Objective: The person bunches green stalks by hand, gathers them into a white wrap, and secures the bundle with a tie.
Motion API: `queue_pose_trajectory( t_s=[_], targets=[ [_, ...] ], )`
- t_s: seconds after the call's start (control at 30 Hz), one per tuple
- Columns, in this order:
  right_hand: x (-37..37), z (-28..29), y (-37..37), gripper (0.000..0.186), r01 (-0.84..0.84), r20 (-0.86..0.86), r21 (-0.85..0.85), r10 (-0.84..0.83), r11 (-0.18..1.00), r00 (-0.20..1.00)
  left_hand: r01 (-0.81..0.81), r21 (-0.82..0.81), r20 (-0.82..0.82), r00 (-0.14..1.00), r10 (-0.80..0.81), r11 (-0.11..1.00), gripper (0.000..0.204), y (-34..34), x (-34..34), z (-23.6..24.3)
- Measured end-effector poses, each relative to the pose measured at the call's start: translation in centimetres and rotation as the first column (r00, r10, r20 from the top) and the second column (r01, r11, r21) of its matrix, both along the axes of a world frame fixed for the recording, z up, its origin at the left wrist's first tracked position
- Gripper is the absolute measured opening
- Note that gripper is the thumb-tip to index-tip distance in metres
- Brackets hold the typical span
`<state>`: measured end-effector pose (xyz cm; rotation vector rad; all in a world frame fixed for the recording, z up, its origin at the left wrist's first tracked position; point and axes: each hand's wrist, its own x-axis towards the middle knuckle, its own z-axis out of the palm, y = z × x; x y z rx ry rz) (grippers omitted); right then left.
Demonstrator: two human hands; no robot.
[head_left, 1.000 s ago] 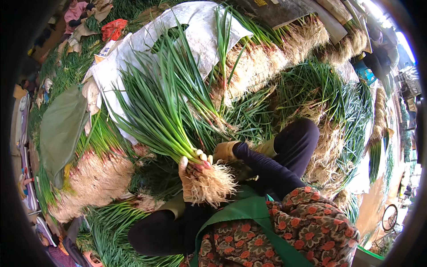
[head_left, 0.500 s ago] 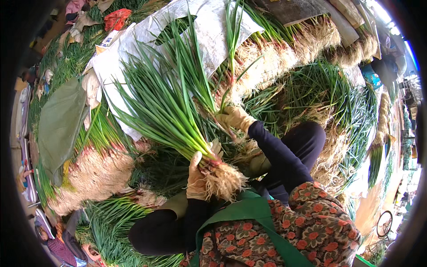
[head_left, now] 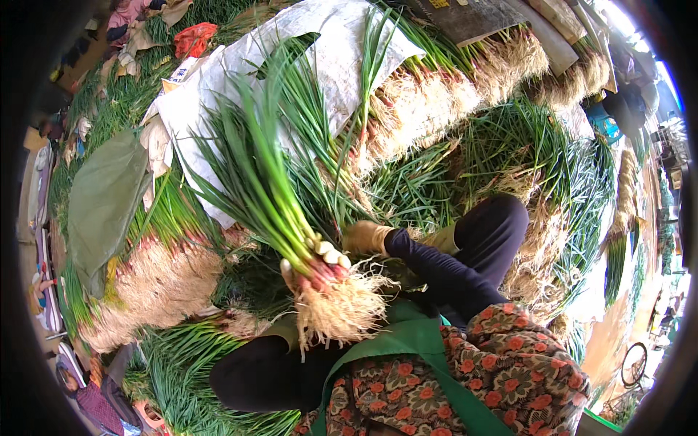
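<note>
My gloved left hand (head_left: 329,254) grips a bunch of green onions (head_left: 287,232), its long leaves fanning up and left, pink bases and a dense pale root mass (head_left: 338,309) hanging over my lap. My gloved right hand (head_left: 362,237) is just right of that bunch, fingers curled at the foot of some stalks; what they hold is hidden. Beyond it, loose stalks (head_left: 323,145) lie across a white sheet (head_left: 185,127).
Rooted onion bundles (head_left: 153,283) line the left and the far side (head_left: 429,109). A dark green cloth (head_left: 102,211) drapes at left. Leaf piles (head_left: 531,138) are right and below. A person in pink (head_left: 127,22) is at the far upper left; a red bag (head_left: 195,40) lies nearby.
My right hand reached up to the loose stalks half a second ago and is back down beside the bunch. The bunch in my left hand has shifted left, its leaves blurred by motion.
</note>
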<state>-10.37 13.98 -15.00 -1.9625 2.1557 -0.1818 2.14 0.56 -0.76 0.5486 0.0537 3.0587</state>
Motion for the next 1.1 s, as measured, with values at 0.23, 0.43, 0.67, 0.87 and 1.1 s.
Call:
queue_pose_trajectory(
  t_s=[0.23,0.43,0.67,0.87,1.1],
  targets=[
    [-3.5,8.1,-0.3,0.023,0.746,0.373,-0.131,-0.664,0.653,0.647,-0.335,0.058,0.433,0.857,0.279,0.940,0.060,0.2,1.3,1.4],
    [-6.4,9.7,-1.2,0.037,0.740,0.332,0.245,-0.771,0.626,0.543,-0.044,-0.073,0.537,0.840,0.076,0.996,0.058,0.9,1.3,2.7],
    [1.5,14.3,2.1,0.034,0.465,0.566,0.040,-0.404,0.884,0.719,0.036,-0.392,0.655,0.713,0.251,0.919,0.049,0.8,0.2,2.5],
    [-0.5,11.9,1.4,0.027,0.492,0.706,0.302,-0.538,0.817,0.461,0.034,-0.357,0.661,0.715,0.227,0.934,0.046,0.2,0.5,0.9],
    [-0.9,10.2,-1.7,0.026,0.660,0.887,0.457,-0.357,0.596,-0.291,-0.049,-0.258,0.807,0.538,0.243,0.965,0.043,1.0,0.9,1.1]
  ],
)
